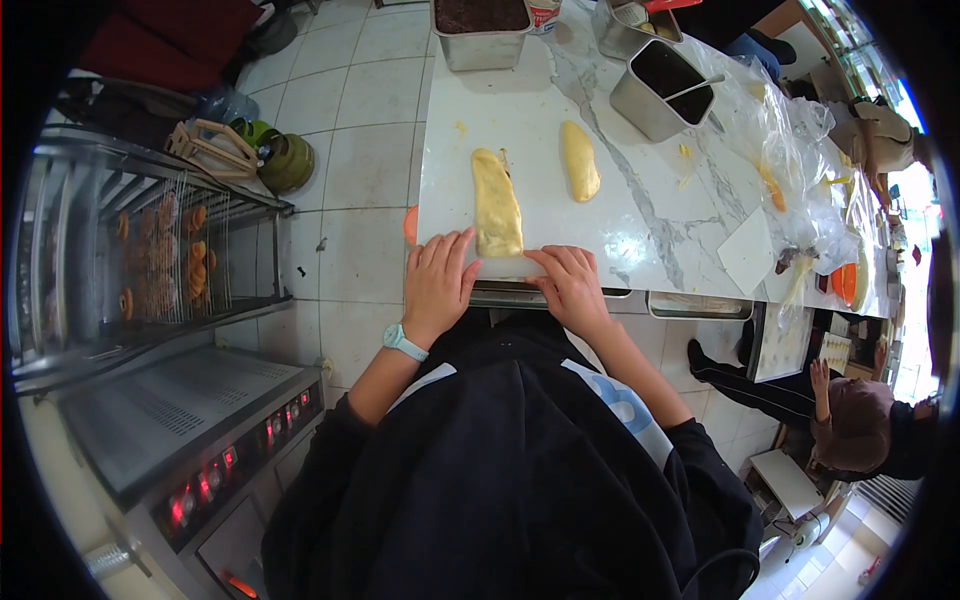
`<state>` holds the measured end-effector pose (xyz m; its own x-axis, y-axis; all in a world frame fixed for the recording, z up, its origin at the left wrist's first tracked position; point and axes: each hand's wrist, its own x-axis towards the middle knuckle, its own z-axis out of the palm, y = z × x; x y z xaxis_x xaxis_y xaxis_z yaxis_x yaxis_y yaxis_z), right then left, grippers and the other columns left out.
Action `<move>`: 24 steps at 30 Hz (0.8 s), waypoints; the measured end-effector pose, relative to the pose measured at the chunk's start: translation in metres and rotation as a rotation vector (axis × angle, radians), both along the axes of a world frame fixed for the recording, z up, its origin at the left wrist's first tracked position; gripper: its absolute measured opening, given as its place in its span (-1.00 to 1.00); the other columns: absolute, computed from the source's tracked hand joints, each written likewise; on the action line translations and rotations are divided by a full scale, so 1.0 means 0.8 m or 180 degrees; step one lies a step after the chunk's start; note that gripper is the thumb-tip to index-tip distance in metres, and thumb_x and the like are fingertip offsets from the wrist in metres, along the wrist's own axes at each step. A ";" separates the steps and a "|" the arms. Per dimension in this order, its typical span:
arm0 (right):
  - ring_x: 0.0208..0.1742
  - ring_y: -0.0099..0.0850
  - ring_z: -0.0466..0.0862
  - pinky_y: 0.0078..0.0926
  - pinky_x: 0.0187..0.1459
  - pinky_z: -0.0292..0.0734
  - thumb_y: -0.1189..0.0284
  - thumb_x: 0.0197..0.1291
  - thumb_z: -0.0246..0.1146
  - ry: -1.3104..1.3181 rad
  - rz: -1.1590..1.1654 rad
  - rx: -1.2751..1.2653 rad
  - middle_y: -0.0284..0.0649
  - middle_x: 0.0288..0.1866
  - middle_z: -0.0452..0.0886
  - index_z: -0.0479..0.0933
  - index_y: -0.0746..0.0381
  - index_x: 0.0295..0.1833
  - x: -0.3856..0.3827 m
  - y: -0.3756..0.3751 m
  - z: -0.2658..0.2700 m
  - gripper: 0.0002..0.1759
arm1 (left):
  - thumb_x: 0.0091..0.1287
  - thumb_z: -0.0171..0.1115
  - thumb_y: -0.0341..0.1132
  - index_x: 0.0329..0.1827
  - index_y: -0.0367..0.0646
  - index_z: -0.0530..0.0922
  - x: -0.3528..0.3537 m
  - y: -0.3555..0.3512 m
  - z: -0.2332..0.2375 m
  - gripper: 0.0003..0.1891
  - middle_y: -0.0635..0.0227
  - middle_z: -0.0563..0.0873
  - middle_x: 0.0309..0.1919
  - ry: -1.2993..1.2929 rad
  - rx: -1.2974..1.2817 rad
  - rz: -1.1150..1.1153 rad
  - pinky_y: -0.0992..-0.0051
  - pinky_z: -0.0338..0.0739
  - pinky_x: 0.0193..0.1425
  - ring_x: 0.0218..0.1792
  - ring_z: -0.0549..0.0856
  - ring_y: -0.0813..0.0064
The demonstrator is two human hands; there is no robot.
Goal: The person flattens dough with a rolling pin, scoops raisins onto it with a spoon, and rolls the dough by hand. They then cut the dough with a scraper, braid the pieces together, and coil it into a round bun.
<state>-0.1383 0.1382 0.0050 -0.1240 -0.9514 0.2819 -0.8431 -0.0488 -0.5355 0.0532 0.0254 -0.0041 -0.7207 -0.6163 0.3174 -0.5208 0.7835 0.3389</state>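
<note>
A long, flattened strip of yellow dough (496, 205) lies lengthwise on the marble table, with a small dark spot at its far right edge. Across its near end runs a pale, smooth bar (503, 268) that looks like a rolling pin; its ends are hidden under my hands. My left hand (440, 272) covers the left end, fingers stretched forward and thumb on the near side. On the right end rests my right hand (572, 283), its fingers bent over the bar. A second, plumper oval piece of dough (580, 162) sits apart, farther to the right.
Metal tins (482, 48) of dark filling stand at the table's far side, one tin (662, 90) with a spoon. Clear plastic bags (800, 150) lie to the right. A control-panelled oven (200, 430) and a rack (150, 240) flank me at left. Another person (850, 425) works at right.
</note>
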 end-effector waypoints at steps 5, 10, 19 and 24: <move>0.00 -0.23 0.51 -0.27 0.07 0.29 0.47 0.05 0.27 -0.0096 0.0004 0.0040 -0.20 -0.08 0.54 0.52 0.18 0.05 -0.005 0.000 -0.002 -0.61 | 0.27 0.17 -0.22 0.12 -0.21 0.44 -0.006 -0.008 0.010 -0.60 0.22 0.56 -0.13 0.0453 -0.0137 -0.0067 0.28 0.32 -0.01 -0.11 0.52 0.26; -0.02 -0.24 0.51 -0.29 0.05 0.31 0.46 0.04 0.28 0.0117 -0.0055 0.0057 -0.21 -0.10 0.54 0.51 0.17 0.06 -0.004 -0.012 0.005 -0.61 | 0.27 0.15 -0.24 -0.07 -0.16 0.46 -0.016 -0.014 -0.002 -0.75 0.26 0.54 -0.20 0.0081 -0.0272 0.0208 0.29 0.30 -0.03 -0.15 0.52 0.24; -0.05 -0.24 0.51 -0.29 0.03 0.33 0.43 0.06 0.28 0.0008 0.0235 0.0379 -0.22 -0.14 0.54 0.52 0.16 0.05 -0.010 -0.003 0.039 -0.62 | 0.29 0.11 -0.21 -0.30 -0.15 0.43 -0.002 -0.007 0.012 -0.81 0.32 0.49 -0.38 0.0175 0.0149 -0.0137 0.33 0.28 -0.22 -0.31 0.48 0.31; -0.06 -0.23 0.50 -0.29 0.02 0.34 0.40 0.07 0.29 0.0055 0.0153 0.0169 -0.22 -0.15 0.54 0.51 0.16 0.07 -0.017 -0.015 0.010 -0.61 | 0.29 0.11 -0.19 -0.33 -0.15 0.43 -0.019 -0.026 0.004 -0.79 0.33 0.47 -0.42 0.0178 -0.0278 -0.0057 0.34 0.28 -0.23 -0.35 0.48 0.31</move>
<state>-0.1520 0.1258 0.0129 -0.0735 -0.9698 0.2327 -0.8496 -0.0613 -0.5239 0.0383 0.0044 -0.0005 -0.7111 -0.5717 0.4093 -0.4886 0.8204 0.2971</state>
